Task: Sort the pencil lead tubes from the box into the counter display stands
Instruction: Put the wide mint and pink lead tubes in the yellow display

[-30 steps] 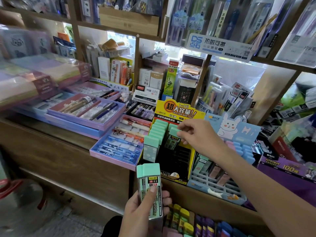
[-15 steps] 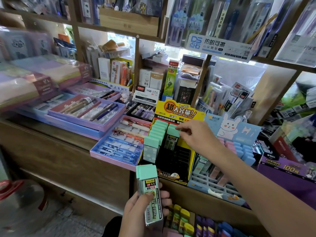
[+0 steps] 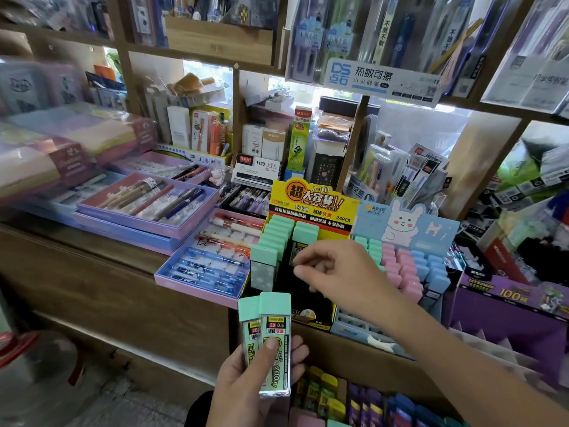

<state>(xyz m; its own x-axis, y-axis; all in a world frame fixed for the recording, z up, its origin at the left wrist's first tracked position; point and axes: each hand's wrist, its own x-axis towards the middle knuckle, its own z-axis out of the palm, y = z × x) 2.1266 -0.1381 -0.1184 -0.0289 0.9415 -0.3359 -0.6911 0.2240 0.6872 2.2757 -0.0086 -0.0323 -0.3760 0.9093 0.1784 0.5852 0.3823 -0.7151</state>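
Observation:
My left hand (image 3: pixel 246 386) grips two mint-capped pencil lead tubes (image 3: pixel 274 340) upright, low in front of the counter. The yellow-and-black display stand (image 3: pixel 311 201) holds a left column of mint-capped tubes (image 3: pixel 274 238) and one tube (image 3: pixel 305 232) at the top of its second column. My right hand (image 3: pixel 341 272) hovers just below that tube, fingers loosely curled and holding nothing. To the right is the blue bunny display stand (image 3: pixel 403 223) with mint, pink and blue tubes. The box (image 3: pixel 326 392) of coloured tubes sits at the bottom edge, partly hidden by my left hand.
Purple pen trays (image 3: pixel 147 208) and a tray of pens (image 3: pixel 209 260) lie left of the stands on the wooden counter (image 3: pixel 92 272). A purple box (image 3: pixel 508 297) stands at the right. Packed shelves (image 3: pixel 215 35) rise behind. A red stool (image 3: pixel 18 343) is at lower left.
My right hand has let go of the mint tube it set into the yellow stand's second column and drawn back toward me. My left hand has stayed low with its tubes.

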